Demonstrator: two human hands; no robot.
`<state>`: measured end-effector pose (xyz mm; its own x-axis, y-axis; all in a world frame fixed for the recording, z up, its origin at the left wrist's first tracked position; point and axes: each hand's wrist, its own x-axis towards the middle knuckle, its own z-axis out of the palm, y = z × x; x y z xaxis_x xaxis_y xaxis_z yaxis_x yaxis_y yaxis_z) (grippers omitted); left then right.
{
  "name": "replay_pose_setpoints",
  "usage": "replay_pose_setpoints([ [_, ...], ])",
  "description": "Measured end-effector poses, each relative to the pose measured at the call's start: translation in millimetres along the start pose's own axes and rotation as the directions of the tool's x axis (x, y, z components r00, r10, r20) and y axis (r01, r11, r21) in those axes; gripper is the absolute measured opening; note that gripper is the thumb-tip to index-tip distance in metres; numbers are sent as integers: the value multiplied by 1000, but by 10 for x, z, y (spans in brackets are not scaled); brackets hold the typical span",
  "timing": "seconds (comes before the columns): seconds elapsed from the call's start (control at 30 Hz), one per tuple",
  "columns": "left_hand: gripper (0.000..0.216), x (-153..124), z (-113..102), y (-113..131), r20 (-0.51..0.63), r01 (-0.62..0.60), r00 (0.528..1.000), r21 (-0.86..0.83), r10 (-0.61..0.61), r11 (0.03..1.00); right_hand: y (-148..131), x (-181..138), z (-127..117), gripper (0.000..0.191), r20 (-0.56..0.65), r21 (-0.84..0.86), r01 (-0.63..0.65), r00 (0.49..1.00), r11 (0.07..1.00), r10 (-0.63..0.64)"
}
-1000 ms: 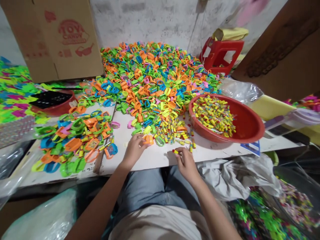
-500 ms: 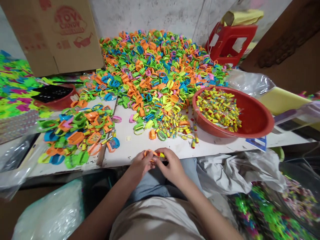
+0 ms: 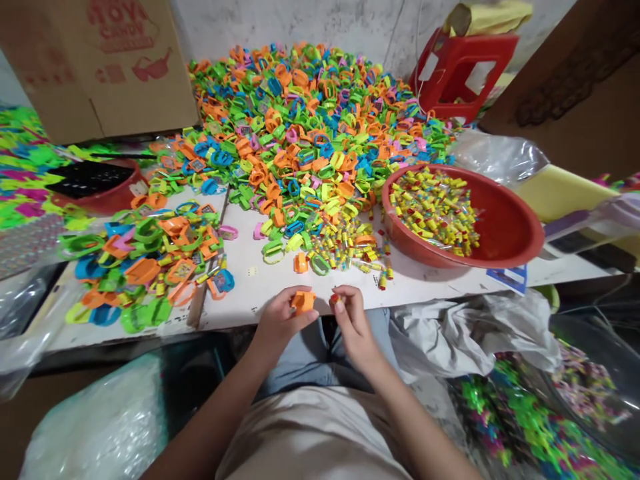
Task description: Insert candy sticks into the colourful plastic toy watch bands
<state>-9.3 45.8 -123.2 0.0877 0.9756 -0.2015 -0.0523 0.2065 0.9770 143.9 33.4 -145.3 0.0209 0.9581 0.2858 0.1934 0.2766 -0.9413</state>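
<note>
My left hand (image 3: 280, 320) grips an orange toy watch (image 3: 303, 302) between thumb and fingers, just off the table's front edge. A short gap to the right, my right hand (image 3: 353, 323) pinches a small wrapped candy tube (image 3: 335, 299), mostly covered by the fingertips. Ahead of my hands lies a loose cluster of yellow-and-red candy tubes (image 3: 345, 245), with a single orange toy watch (image 3: 301, 263) at its near side. Behind it rises a big heap of coloured toy watches (image 3: 300, 127). A smaller pile of toy watches mixed with candy tubes (image 3: 145, 270) is on the left.
A red basin (image 3: 510, 233) partly filled with candy tubes stands at right. A cardboard box (image 3: 120, 87) and a red bowl with black pieces (image 3: 90, 200) are at left. A red stool (image 3: 465, 73) stands behind. White crumpled plastic (image 3: 450, 333) hangs at the table's front.
My hands have moved apart. The orange toy watch has turned in my left hand and shows more fully, while the candy tube stays in my right fingers. The view has shifted slightly.
</note>
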Motion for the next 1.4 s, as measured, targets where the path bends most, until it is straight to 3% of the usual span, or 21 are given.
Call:
replay_pose_setpoints([
  [0.13,41,-25,-48,76,-11,-172,982,337,186,926,-170,57,-124,12,145,-140,122,984,983,-102],
  [0.2,39,-56,-49,125,8,-221,972,379,235,899,-233,78,-146,11,207,-187,173,969,967,-133],
  [0.37,40,-137,-40,190,21,-165,985,385,170,908,-263,67,-156,10,248,-192,223,953,956,-173],
  [0.47,38,-147,-48,211,22,-214,973,467,231,858,-268,55,-180,8,284,-205,254,940,945,-191],
  [0.6,38,-138,-71,223,69,-269,957,576,283,772,-319,63,-208,12,379,-380,348,904,857,-199],
  [0.7,41,-133,-99,173,65,-221,972,566,225,794,-333,56,-190,11,471,-536,433,866,725,-168],
  [0.83,44,-117,-137,49,114,-56,993,500,-2,864,-235,-24,-112,14,509,-656,468,853,592,-111],
  [0.93,42,-105,-154,-18,182,23,975,501,-131,865,-151,-102,-42,16,525,-648,472,846,598,-98],
  [1.07,34,-71,-232,-22,222,-40,970,556,-102,830,-97,-48,-35,21,510,-642,425,858,638,-59],
  [1.13,38,-12,-351,5,139,-116,990,670,30,733,-38,74,-118,30,437,-681,371,898,631,-56],
  [1.2,48,78,-532,44,4,-140,969,831,247,538,73,224,-261,36,284,-776,268,957,571,-63],
  [1.3,53,221,-859,101,-113,16,861,981,497,195,299,410,-505,27,60,-917,65,998,395,-27],
  [1.4,40,314,-1115,108,-156,204,823,979,546,-27,485,484,-658,23,37,-951,23,999,308,39],
])
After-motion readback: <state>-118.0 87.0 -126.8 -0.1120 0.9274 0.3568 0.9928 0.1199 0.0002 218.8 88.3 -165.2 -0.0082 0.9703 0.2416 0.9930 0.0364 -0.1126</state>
